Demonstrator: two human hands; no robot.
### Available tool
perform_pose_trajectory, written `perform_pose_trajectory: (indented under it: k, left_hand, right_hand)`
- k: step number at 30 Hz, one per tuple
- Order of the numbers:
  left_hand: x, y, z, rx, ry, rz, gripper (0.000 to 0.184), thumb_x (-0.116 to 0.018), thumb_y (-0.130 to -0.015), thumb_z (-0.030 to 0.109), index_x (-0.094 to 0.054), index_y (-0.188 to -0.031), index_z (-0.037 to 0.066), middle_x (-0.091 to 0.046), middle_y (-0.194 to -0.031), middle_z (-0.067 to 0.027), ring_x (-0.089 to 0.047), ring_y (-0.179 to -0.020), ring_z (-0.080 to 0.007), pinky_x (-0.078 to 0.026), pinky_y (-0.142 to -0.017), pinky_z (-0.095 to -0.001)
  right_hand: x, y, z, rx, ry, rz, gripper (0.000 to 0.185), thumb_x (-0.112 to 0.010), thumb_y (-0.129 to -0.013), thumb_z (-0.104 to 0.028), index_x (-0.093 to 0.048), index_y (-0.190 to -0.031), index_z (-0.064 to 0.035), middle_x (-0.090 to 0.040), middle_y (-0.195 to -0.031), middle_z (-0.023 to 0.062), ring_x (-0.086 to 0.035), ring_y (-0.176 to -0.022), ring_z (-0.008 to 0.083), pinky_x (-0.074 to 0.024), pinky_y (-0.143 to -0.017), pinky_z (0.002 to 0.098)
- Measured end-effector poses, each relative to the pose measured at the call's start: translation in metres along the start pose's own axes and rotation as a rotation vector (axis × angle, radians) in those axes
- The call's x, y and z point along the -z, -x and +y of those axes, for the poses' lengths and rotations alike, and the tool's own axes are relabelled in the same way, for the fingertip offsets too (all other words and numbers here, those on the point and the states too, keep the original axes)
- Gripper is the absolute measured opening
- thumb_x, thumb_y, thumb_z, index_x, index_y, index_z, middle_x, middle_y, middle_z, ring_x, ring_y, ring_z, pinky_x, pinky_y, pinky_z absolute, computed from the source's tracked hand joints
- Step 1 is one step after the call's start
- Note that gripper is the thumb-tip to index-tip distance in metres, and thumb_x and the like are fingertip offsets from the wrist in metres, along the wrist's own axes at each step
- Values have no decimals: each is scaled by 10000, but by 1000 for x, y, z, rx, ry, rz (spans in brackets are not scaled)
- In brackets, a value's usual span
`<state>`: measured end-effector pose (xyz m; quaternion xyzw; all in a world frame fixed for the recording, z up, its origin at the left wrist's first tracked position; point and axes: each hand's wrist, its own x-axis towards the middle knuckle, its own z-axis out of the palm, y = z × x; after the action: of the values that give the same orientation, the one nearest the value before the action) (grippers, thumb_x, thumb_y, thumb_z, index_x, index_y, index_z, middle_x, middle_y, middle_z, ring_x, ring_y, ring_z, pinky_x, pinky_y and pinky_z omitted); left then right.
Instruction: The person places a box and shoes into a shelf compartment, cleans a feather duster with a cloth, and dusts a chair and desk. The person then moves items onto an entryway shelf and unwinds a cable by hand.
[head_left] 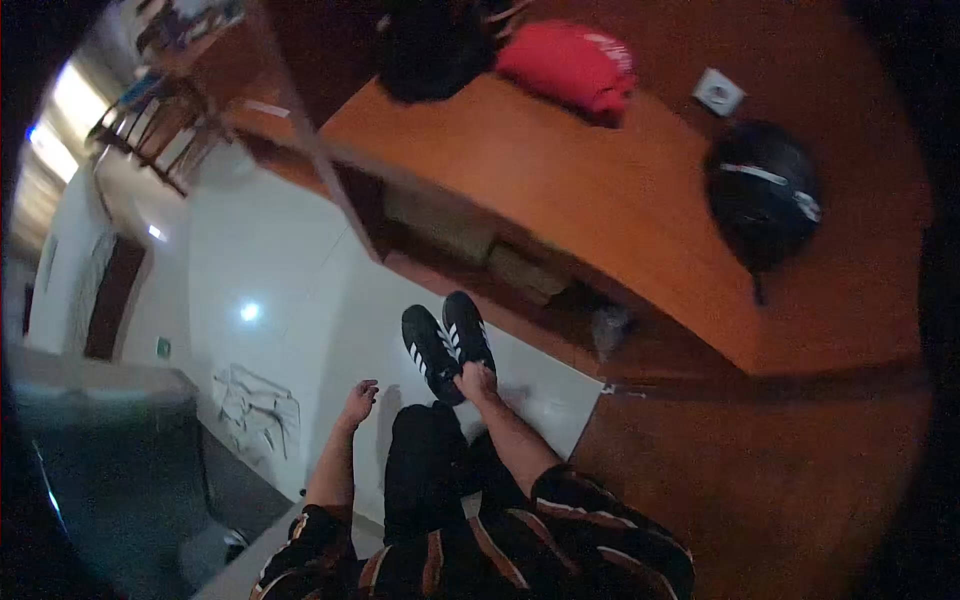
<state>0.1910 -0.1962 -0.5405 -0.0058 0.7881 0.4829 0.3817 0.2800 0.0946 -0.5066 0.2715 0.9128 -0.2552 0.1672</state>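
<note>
My right hand (477, 381) is closed at the heel end of a pair of black shoes with white stripes, fingers wrapped on them. The left shoe (428, 345) and the right shoe (464, 325) are side by side, toes pointing away from me. To the left of the shoes, my left hand (361, 402) hangs over the pale floor with its fingers apart and nothing in it. My knees in black trousers (425, 460) are just below the shoes.
A wooden shelf unit (540, 200) runs diagonally ahead, carrying a red bundle (572, 68), a dark bag (430, 50) and a black pouch-like item (765, 190). A dark chair (110, 470) stands at left. A crumpled pale item (258, 410) lies on the floor (300, 260).
</note>
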Motion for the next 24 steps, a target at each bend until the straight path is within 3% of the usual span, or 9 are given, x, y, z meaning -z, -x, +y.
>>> perform_pose_trajectory:
  k: [3,8,11,13,14,17,22,24]
  left_hand:
    - [-16,39,89,-135,-87,-143,321,-467,-927,206,-531,-1192,37,-616,-1052,-145,-594,-900,-217,-492,-762,-336]
    - [-78,145,202,-98,-120,-445,329,-452,-939,232,-529,-1190,33,-617,-1045,-131,-586,-897,-189,-476,-792,-323]
    - [-117,178,211,-121,-256,-666,332,-462,-936,236,-522,-1200,43,-618,-991,-98,-573,-862,-164,-469,-767,-313]
    - [-138,193,194,-356,-549,-721,345,-476,-931,235,-513,-1209,35,-608,-931,-66,-557,-822,-152,-459,-736,-296]
    - [-156,193,169,-306,-318,-845,366,-484,-927,239,-499,-1222,22,-600,-934,-63,-551,-845,-151,-453,-770,-281]
    - [-189,215,157,-202,-355,-958,373,-472,-929,231,-489,-1227,8,-599,-946,-74,-552,-878,-156,-446,-820,-275]
    - [-210,191,221,-447,-496,-1035,321,-462,-929,216,-526,-1196,50,-621,-943,-89,-576,-878,-171,-452,-832,-290]
    - [-221,152,218,-474,-490,-937,282,-460,-908,189,-572,-1132,58,-632,-963,-102,-587,-887,-197,-454,-840,-313]
  right_hand:
    - [65,78,12,-86,-88,26,316,-652,-753,-309,-643,-859,-11,-640,-875,226,-615,-860,384,-488,-774,460]
    - [137,200,26,-307,-146,51,351,-638,-779,-322,-639,-920,0,-638,-945,222,-612,-924,378,-494,-809,439]
    - [165,261,30,-411,-191,36,359,-632,-788,-328,-634,-950,-7,-633,-985,215,-607,-948,370,-491,-820,433]
    - [161,298,34,-466,-207,28,361,-630,-792,-335,-635,-955,-13,-630,-995,214,-600,-969,364,-488,-827,430]
    - [154,316,38,-511,-221,60,362,-629,-794,-338,-636,-950,-11,-632,-988,212,-600,-970,362,-487,-829,428]
    - [139,349,62,-592,-279,134,374,-631,-790,-348,-638,-938,-5,-633,-978,215,-602,-961,364,-487,-821,433]
    - [98,333,95,-623,-298,260,356,-630,-785,-345,-634,-878,-1,-631,-899,230,-613,-875,384,-487,-775,464]
    - [63,317,113,-630,-310,313,353,-628,-787,-344,-629,-871,-1,-632,-875,225,-615,-854,386,-488,-766,466]
